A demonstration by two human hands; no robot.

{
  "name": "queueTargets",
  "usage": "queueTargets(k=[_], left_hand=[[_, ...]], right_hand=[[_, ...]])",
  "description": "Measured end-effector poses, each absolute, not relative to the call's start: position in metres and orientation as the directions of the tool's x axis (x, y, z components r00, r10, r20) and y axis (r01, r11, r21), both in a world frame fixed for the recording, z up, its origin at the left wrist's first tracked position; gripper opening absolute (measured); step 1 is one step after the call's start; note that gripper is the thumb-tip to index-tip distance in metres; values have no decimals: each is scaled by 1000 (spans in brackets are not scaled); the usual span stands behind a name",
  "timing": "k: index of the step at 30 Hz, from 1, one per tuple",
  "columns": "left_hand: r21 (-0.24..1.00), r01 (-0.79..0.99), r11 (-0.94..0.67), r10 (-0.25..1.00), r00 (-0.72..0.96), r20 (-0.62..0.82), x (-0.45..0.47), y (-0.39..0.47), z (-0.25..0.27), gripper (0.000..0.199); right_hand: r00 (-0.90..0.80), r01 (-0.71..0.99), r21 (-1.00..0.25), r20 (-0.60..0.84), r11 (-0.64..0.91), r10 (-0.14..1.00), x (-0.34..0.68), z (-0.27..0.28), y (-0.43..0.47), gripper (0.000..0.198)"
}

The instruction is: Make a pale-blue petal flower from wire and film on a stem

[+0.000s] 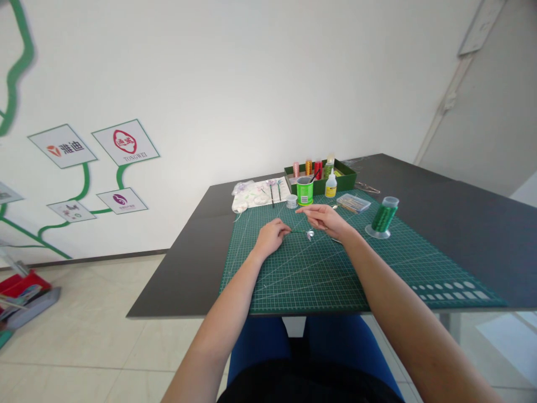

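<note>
My left hand (271, 238) rests low over the green cutting mat (302, 285), its fingers closed on the thin green stem of a small flower (309, 234). The stem points right, and the flower's pale white-purple petals hang at its end. Just above and right of the flower is my right hand (325, 219), index finger stretched to the left and the other fingers bent in. Anything pinched there is too small to make out. A spool of green thread (384, 215) stands upright to the right of that hand.
Behind my hands stand a green can (305, 191), a glue bottle (331, 184) and a white spool (292, 201). A green box (346, 180) holds several thread spools. Flower pieces lie on a white sheet (251, 196). A clear case (353, 203) and scissors (367, 188) lie right.
</note>
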State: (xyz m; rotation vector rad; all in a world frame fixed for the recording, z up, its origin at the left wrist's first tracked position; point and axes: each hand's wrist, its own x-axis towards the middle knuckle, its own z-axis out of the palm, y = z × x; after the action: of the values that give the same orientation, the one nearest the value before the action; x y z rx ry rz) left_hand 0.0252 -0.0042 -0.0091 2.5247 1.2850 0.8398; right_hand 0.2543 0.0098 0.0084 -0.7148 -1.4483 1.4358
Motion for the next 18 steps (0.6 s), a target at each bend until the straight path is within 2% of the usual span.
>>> queueTargets(k=[9, 18], left_hand=[[422, 647, -635, 772, 508, 382, 27, -8, -5, 22], [481, 563, -672, 738, 557, 380, 29, -6, -3, 17]], right_hand=[[-262, -238, -951, 259, 198, 930, 255, 11, 12, 39], [-161, -164, -956, 270, 244, 949, 261, 5, 19, 53]])
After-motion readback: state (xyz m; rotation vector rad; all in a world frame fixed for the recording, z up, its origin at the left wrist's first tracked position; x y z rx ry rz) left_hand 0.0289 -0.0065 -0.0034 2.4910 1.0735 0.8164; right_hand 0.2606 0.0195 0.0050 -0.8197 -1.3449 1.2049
